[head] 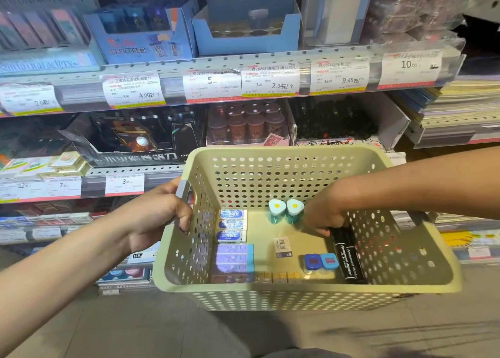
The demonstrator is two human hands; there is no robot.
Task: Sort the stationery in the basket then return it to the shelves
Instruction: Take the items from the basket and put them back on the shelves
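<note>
Black permanent markers (pixel 347 252) lie at the basket's four o'clock side, and your right hand (pixel 323 213) closes its fingers on their far ends. Your left hand (pixel 159 214) is clenched on the pale green basket (pixel 305 294) rim at nine o'clock. Erasers (pixel 232 225) line the left wall; shelves (pixel 216 68) stand at twelve o'clock.

A pale green perforated plastic basket (pixel 305 294) is held up in front of store shelves (pixel 216 68) lined with price tags. The left hand (pixel 159 211) grips its grey handle (pixel 183 192) at the left rim. The right hand (pixel 323 213) reaches inside, fingers closed around the top ends of two black permanent markers (pixel 349 260) lying along the right wall. Two teal egg-topped sharpeners (pixel 285 210) stand just beside that hand. Blue-and-white erasers (pixel 232 225) line the left wall.
</note>
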